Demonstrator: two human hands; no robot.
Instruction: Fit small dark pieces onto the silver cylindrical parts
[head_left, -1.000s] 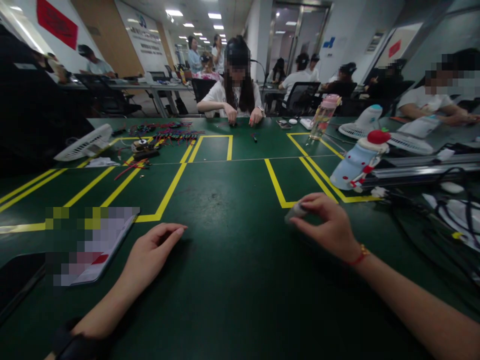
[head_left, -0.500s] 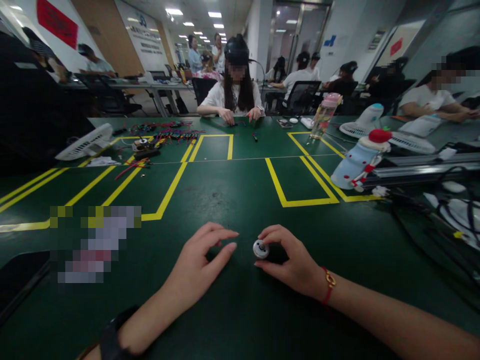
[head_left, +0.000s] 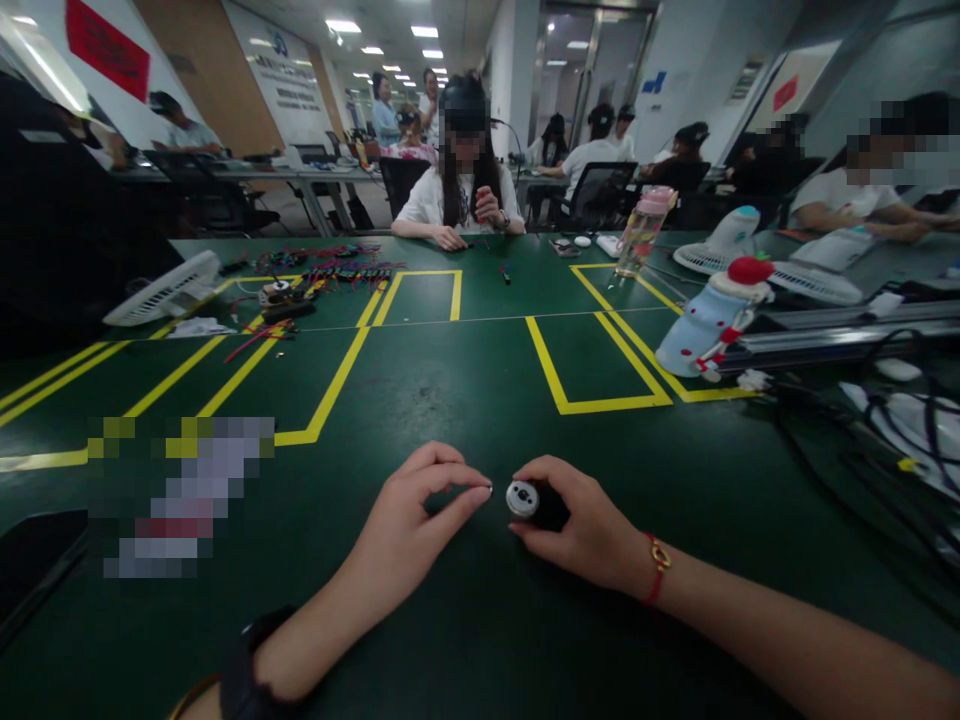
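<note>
My right hand (head_left: 574,515) curls its thumb and fingers around a short silver cylinder (head_left: 523,499) that looks like a small motor. Its round end face, with dark holes and a dark centre, is turned up toward me. Just left of it, my left hand (head_left: 431,505) pinches a tiny shiny metal piece (head_left: 490,489) between thumb and forefinger, too small to make out its kind. A small gap separates the piece from the cylinder. Both hands are low over the green table (head_left: 427,390).
Yellow tape (head_left: 341,385) marks boxes on the table. Wires (head_left: 345,275) and a white fan (head_left: 169,288) lie at the back left. A blue bottle (head_left: 701,325), a clear bottle (head_left: 643,235) and black cables (head_left: 832,460) stand or lie right. Opposite sits a person (head_left: 457,190).
The tiny metal piece seen on the cylinder's face is gone from there, and my left fingertips have closed on a tiny metal piece. The person opposite has raised a hand.
</note>
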